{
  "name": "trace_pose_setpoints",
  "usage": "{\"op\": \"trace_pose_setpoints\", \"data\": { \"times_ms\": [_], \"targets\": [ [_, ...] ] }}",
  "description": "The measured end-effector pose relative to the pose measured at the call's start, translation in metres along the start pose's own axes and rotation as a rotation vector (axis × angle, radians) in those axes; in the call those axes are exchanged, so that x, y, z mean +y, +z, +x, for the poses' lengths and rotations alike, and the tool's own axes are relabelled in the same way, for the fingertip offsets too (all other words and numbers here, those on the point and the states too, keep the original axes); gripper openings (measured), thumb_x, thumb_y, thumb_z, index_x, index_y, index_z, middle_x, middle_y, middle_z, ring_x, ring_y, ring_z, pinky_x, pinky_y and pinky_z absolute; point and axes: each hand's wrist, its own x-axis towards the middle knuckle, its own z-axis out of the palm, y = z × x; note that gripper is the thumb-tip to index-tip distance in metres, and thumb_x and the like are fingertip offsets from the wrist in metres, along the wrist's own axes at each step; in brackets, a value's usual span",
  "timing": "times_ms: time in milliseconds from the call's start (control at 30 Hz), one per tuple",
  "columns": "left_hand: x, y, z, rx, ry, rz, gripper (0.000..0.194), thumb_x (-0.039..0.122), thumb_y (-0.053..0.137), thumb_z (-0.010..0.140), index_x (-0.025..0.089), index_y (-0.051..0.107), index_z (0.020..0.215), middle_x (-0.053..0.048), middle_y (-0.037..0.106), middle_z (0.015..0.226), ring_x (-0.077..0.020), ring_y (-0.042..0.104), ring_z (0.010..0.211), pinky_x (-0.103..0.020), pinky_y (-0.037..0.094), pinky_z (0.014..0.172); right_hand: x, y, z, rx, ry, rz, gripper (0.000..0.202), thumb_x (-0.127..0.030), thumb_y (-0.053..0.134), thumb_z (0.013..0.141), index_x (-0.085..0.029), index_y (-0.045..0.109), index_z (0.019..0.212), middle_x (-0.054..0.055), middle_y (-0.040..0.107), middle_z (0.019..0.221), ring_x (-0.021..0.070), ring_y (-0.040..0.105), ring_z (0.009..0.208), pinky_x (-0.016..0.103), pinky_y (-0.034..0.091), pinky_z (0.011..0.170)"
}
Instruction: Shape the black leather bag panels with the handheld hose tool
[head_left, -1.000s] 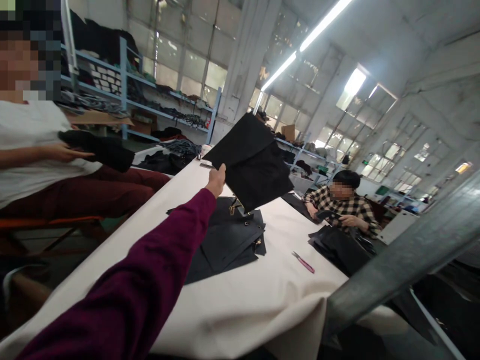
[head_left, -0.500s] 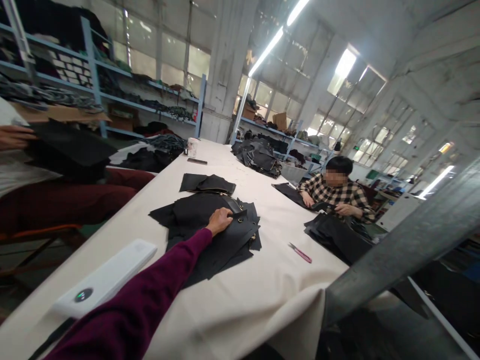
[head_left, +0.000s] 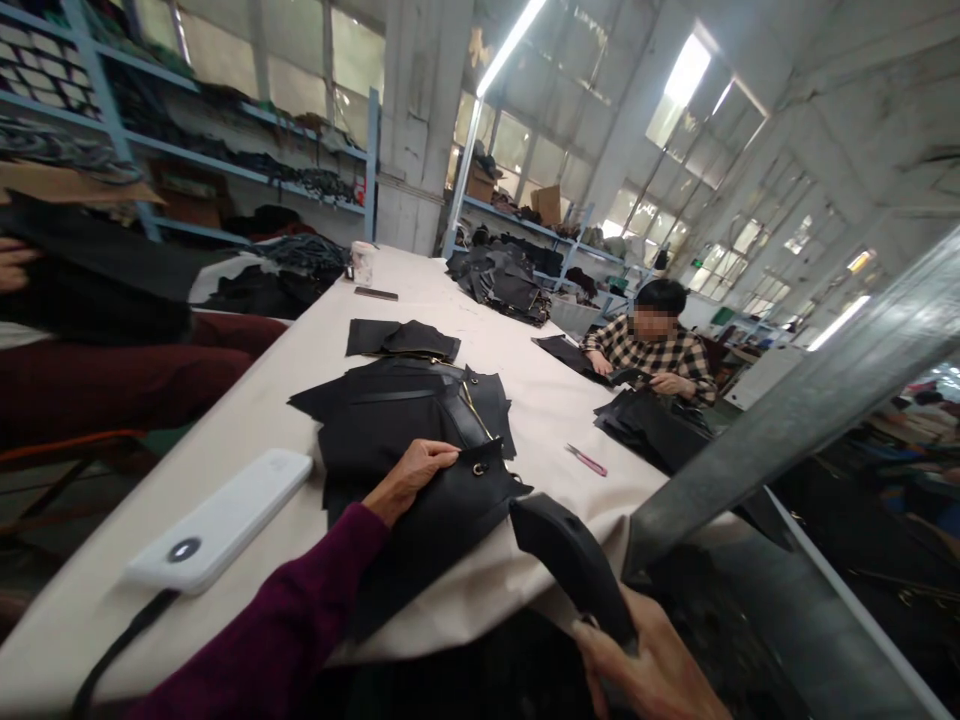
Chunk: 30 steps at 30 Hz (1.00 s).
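My left hand (head_left: 411,478) pinches the upper edge of a black fabric panel (head_left: 442,535) with a metal eyelet (head_left: 480,468) near its corner. The panel lies over the near side of a stack of black pieces (head_left: 375,410), some with gold-coloured zips. My right hand (head_left: 660,655), at the lower right, is closed around a curved black strap-like piece (head_left: 562,545). Its far end reaches up close to the panel's right corner; whether they touch I cannot tell. A bit of metal shows by my right fingers.
On the cream-covered table (head_left: 292,350) are a white device with a cable (head_left: 225,520), pink-handled thread snips (head_left: 589,460), a phone (head_left: 376,294) and a cup (head_left: 363,265). A slanted metal post (head_left: 780,400) crosses the right. Co-workers (head_left: 652,350) sit at both sides.
My left hand has drawn the black panel nearer, uncovering more of the stack. My right hand has come into view at the lower right with the black strap-like piece.
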Motion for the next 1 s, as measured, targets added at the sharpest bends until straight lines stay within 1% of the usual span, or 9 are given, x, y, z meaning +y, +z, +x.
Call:
{"op": "trace_pose_setpoints", "data": {
  "times_ms": [67,133,267,433,533,633,733,833,1000],
  "targets": [
    [-0.002,0.000,-0.001,-0.025,-0.006,-0.054,0.041,0.038,0.067,0.061,0.007,0.069,0.088,-0.008,0.068,0.076,-0.0144,0.057,0.062,-0.023,0.042,0.058,-0.014,0.006,0.020,-0.078,-0.018,0.074,0.019,-0.034,0.051,0.082,-0.017,0.052,0.073,-0.002,0.056,0.052,0.0137,0.055,0.048,0.021,0.043,0.048],
    [-0.003,-0.001,-0.003,-0.060,-0.016,-0.105,0.040,0.038,0.068,0.062,0.008,0.069,0.088,-0.008,0.068,0.076,-0.0142,0.057,0.062,-0.023,0.041,0.058,-0.025,0.012,0.035,-0.097,-0.011,0.127,0.018,-0.033,0.050,0.084,-0.017,0.050,0.075,-0.004,0.052,0.048,0.0120,0.052,0.043,0.020,0.040,0.043],
    [0.000,-0.002,-0.008,-0.115,-0.015,-0.126,0.038,0.038,0.067,0.065,0.008,0.068,0.088,-0.007,0.067,0.075,-0.0137,0.057,0.062,-0.021,0.040,0.057,-0.037,0.022,0.058,-0.118,-0.039,0.140,0.019,-0.034,0.050,0.085,-0.017,0.050,0.078,-0.003,0.054,0.051,0.0114,0.052,0.043,0.019,0.039,0.041],
    [0.004,-0.003,-0.012,-0.145,-0.002,-0.112,0.038,0.039,0.066,0.067,0.008,0.068,0.090,-0.008,0.068,0.080,-0.0158,0.058,0.068,-0.022,0.042,0.060,-0.038,0.031,0.082,-0.109,-0.057,0.137,0.025,-0.039,0.052,0.083,-0.016,0.049,0.078,-0.002,0.054,0.052,0.0115,0.053,0.044,0.017,0.039,0.040],
    [0.001,-0.002,-0.011,-0.178,0.005,-0.107,0.037,0.039,0.065,0.069,0.009,0.068,0.090,-0.008,0.068,0.081,-0.0151,0.058,0.069,-0.021,0.041,0.061,-0.039,0.028,0.095,-0.112,-0.069,0.159,0.028,-0.043,0.051,0.084,-0.015,0.050,0.078,-0.002,0.054,0.052,0.0119,0.054,0.045,0.019,0.042,0.042],
    [-0.006,-0.001,-0.008,-0.215,-0.013,-0.112,0.036,0.039,0.064,0.070,0.010,0.068,0.091,-0.007,0.068,0.078,-0.0136,0.058,0.064,-0.021,0.041,0.058,-0.039,0.013,0.102,0.012,-0.043,0.168,0.031,-0.045,0.050,0.084,-0.015,0.050,0.078,-0.001,0.055,0.054,0.0126,0.054,0.047,0.021,0.045,0.044],
    [-0.012,0.000,-0.005,-0.190,-0.031,-0.106,0.037,0.040,0.066,0.068,0.010,0.068,0.090,-0.006,0.068,0.076,-0.0138,0.058,0.062,-0.021,0.041,0.057,-0.039,-0.007,0.093,0.110,-0.010,0.163,0.032,-0.046,0.051,0.083,-0.014,0.049,0.078,-0.001,0.055,0.056,0.0129,0.055,0.048,0.022,0.047,0.044],
    [-0.014,0.001,-0.003,-0.185,-0.050,-0.093,0.039,0.041,0.067,0.067,0.011,0.068,0.092,-0.006,0.068,0.076,-0.0145,0.058,0.062,-0.022,0.042,0.057,-0.037,-0.020,0.067,0.089,0.024,0.120,0.031,-0.043,0.050,0.084,-0.015,0.049,0.072,-0.001,0.054,0.054,0.0125,0.053,0.046,0.021,0.044,0.042],
    [-0.014,0.001,-0.002,-0.149,-0.067,-0.085,0.044,0.041,0.070,0.062,0.009,0.068,0.092,-0.006,0.068,0.075,-0.0154,0.059,0.064,-0.022,0.043,0.059,-0.028,-0.012,0.026,0.006,0.002,0.061,0.023,-0.030,0.049,0.085,-0.016,0.049,0.068,-0.003,0.053,0.052,0.0112,0.054,0.047,0.019,0.043,0.048]
  ]
}}
